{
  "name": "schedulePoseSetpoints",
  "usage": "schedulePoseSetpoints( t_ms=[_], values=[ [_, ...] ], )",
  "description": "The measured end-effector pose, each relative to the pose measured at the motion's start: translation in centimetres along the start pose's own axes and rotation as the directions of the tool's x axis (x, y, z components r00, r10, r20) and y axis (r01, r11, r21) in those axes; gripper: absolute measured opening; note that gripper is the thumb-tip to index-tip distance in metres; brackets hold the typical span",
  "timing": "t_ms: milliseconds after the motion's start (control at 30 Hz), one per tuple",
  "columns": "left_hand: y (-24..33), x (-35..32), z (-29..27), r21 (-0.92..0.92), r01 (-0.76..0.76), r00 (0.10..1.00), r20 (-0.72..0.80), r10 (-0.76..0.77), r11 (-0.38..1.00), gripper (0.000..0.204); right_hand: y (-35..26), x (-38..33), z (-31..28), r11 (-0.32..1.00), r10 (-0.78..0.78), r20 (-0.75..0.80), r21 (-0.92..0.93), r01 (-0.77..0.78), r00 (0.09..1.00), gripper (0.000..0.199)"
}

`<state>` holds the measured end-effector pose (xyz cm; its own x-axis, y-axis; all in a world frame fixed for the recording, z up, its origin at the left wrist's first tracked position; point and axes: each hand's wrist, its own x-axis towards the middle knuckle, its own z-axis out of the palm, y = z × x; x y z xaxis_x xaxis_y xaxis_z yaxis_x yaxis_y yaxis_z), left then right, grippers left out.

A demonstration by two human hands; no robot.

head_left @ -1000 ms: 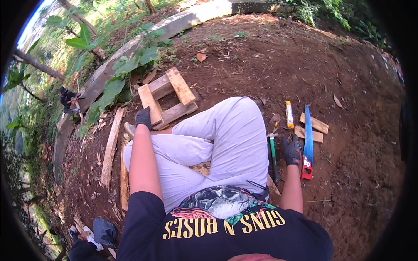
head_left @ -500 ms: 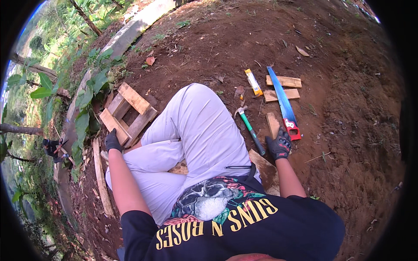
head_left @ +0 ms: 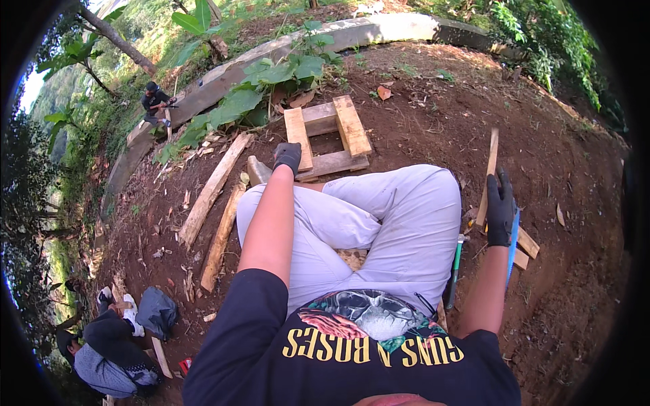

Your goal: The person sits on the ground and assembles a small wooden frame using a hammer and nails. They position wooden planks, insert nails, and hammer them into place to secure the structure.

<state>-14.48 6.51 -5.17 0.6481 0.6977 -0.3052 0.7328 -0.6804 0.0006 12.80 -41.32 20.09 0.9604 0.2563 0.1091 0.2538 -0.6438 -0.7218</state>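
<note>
My left hand [head_left: 288, 157], in a dark glove, is closed at the left plank of a small wooden frame [head_left: 352, 128] of short boards on the soil beyond my crossed legs. On the right, my gloved right hand [head_left: 501, 210] grips a narrow strip of wood [head_left: 489, 172] along its side, raised and pointing away from me. Beneath that forearm shows the blue blade of a handsaw [head_left: 514, 240]; its handle is hidden. A hammer [head_left: 456, 262] with a green handle lies between my right thigh and right arm.
Short wood blocks [head_left: 528, 242] lie right of the saw. Long planks [head_left: 215, 189] rest on the left. A low concrete kerb [head_left: 379, 32] curves behind leafy plants [head_left: 271, 84]. One person [head_left: 157, 101] works at the far left; another [head_left: 115, 352] sits lower left beside a dark bag [head_left: 156, 312].
My view has swung left, bringing the people and kerb more into sight. The right hand has lifted the wood strip from the ground. The left hand stays at the frame.
</note>
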Motion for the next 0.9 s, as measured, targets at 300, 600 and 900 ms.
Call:
schedulePoseSetpoints(
  t_ms=[300, 600, 900],
  values=[
    [2.0, -3.3, -4.9, -0.686, 0.501, 0.848, 0.268, -0.456, 0.528, 0.075, -19.6, -2.8, 30.2, 0.869, -0.250, 0.567, -0.226, 0.441, 0.785, 0.068],
    [2.5, -5.1, -7.6, -0.718, 0.527, 0.836, 0.342, -0.428, 0.455, 0.078, -19.4, -5.5, 40.7, 0.725, -0.202, 0.669, -0.388, 0.568, 0.715, 0.068],
    [2.4, -4.5, -6.7, -0.723, 0.518, 0.840, 0.332, -0.429, 0.457, 0.072, -17.9, -5.3, 41.2, 0.739, -0.229, 0.640, -0.376, 0.559, 0.733, 0.062]
  ],
)
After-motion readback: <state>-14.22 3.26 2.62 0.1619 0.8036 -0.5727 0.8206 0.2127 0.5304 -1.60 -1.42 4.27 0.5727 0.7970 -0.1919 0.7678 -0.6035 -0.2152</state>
